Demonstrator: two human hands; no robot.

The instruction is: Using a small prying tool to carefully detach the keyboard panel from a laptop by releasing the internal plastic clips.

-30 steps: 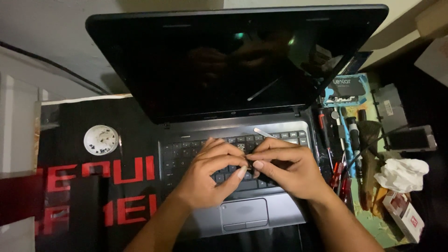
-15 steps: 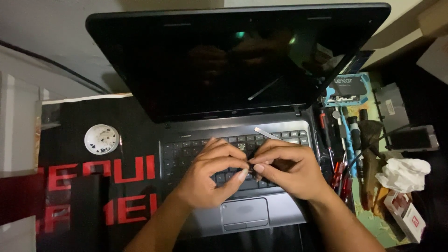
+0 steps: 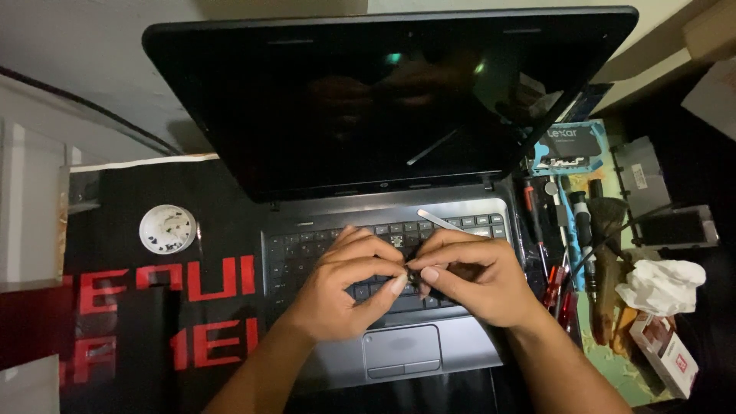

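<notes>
Both hands meet over the laptop keyboard (image 3: 322, 245), centre of frame, lower half. Left hand (image 3: 337, 295) comes in from lower left, thumb + forefinger pinched narrow; right hand (image 3: 475, 280) from lower right, fingertips pinched against the left's. Between them a small dark piece (image 3: 412, 274), prob. a keycap or its clip, mostly hidden, can't tell exactly which. It sits right at the fingertips, just above the mid key rows, w/ the touchpad (image 3: 402, 349) below the hands.

Thin metal pry tool (image 3: 441, 220) sticks out up-left from behind the right hand, over the top key row; can't tell whether right hand grips it or it just lies there.

Handling, judged: piece is v. light, thin plastic, stiff but brittle at the tabs, easy to drop or snap. Best held by its edges, fingertip pinch, low force.

Around: laptop screen (image 3: 368, 100) dark, upper centre. White round dish (image 3: 167, 228) on black mat (image 3: 115, 307), left. Screwdrivers (image 3: 556, 284) + crumpled tissue (image 3: 659, 285) at right.
</notes>
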